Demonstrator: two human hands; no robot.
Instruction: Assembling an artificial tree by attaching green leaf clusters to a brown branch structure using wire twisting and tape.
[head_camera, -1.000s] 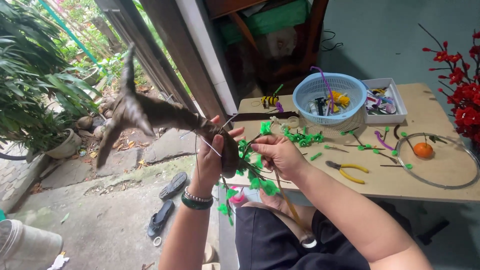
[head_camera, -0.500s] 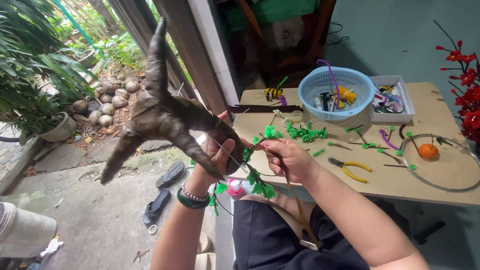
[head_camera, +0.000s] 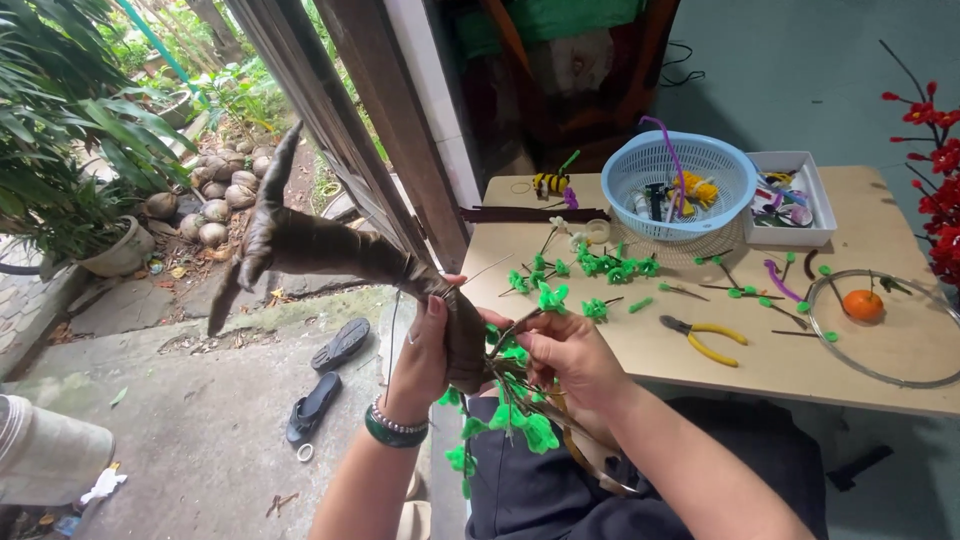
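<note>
- Brown wrapped branch form (head_camera: 330, 250): forked, held in the air off the table's left edge, its prongs pointing toward 10 o'clock over the yard.
- Left hand (head_camera: 425, 350): fingers curled tight round the branch's lower trunk; green bangle at the wrist.
- Right hand (head_camera: 570, 355): fingertips pinched on a thin wire stem with green tufts (head_camera: 515, 410) pressed against the trunk base.
- Table (head_camera: 800, 370), at 2 o'clock: loose green tufted stems (head_camera: 600, 268), yellow-handled pliers (head_camera: 705, 338), blue basket (head_camera: 680, 185), white tray (head_camera: 795, 200), wire ring (head_camera: 880, 325) around an orange ball (head_camera: 862, 304).
- Red flowers (head_camera: 935, 170), 3 o'clock, cut off by the frame edge.
- Sandals (head_camera: 325, 380) on the concrete, 8 o'clock.
- Hidden: where stem meets trunk, behind the fingers; the basket's contents are hard to tell.
</note>
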